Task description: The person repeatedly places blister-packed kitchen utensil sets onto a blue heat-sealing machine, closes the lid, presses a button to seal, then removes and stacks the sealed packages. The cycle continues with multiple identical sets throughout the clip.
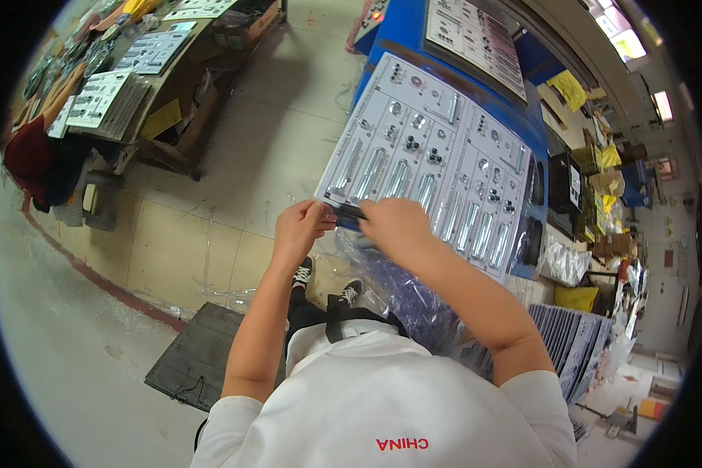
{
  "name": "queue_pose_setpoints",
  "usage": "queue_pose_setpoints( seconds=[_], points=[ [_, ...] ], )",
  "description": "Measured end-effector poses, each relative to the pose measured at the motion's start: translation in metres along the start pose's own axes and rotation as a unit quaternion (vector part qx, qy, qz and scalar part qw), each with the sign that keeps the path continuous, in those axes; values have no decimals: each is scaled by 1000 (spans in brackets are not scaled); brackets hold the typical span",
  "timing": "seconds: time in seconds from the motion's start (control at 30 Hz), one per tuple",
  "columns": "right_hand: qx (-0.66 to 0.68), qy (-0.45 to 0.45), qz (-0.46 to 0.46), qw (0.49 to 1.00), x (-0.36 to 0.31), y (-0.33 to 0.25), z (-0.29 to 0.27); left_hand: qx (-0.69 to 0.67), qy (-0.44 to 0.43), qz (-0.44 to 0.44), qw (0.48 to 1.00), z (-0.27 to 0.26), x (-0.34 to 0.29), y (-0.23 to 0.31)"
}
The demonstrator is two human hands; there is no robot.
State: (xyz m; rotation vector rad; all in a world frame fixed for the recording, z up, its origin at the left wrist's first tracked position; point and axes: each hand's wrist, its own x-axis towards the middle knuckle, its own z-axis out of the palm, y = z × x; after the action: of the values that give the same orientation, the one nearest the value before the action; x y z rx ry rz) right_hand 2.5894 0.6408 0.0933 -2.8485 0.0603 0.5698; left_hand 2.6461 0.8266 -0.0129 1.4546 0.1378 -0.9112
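A large white display board (452, 132) lies on the blue work surface, carrying rows of shiny bolts, sleeves and small fittings under clear plastic film. My left hand (299, 230) is at the board's near left corner, fingertips pinched together; what they hold is too small to make out. Close by, along the near edge, my right hand (398, 225) is closed with its knuckles up. A dark narrow thing (349, 211) shows between the two hands, partly hidden by the right fingers; its kind is unclear.
Behind the board lies another stack of boards (476, 39). Crumpled clear film (413, 288) hangs below the work surface. Many boards stand on edge (573, 347) at right. At far left, a person (35, 160) works at a table piled with boards (105, 105). A dark mat (199, 355) lies on the floor.
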Motion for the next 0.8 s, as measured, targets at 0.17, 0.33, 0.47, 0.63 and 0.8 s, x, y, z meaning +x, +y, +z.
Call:
queue_pose_setpoints(
  seconds=[0.17, 0.33, 0.47, 0.63, 0.8],
  points=[
    [-65, -141, 102, 983, -107, 97, -29, -29, -96, 133, 986, 11, -60, 15],
    [-185, -182, 193, 946, -236, 201, -31, -79, -302, 10, 950, 4, -102, 37],
    [-267, -242, 286, 888, -286, 224, -48, 141, -25, 34, 989, -1, -35, 45],
    [17, -89, 121, 989, -270, 212, -56, 213, 25, 108, 971, 5, 46, 10],
    [226, -43, 140, 963, -182, 212, -43, 223, -89, -8, 971, -22, 27, 9]
  ],
)
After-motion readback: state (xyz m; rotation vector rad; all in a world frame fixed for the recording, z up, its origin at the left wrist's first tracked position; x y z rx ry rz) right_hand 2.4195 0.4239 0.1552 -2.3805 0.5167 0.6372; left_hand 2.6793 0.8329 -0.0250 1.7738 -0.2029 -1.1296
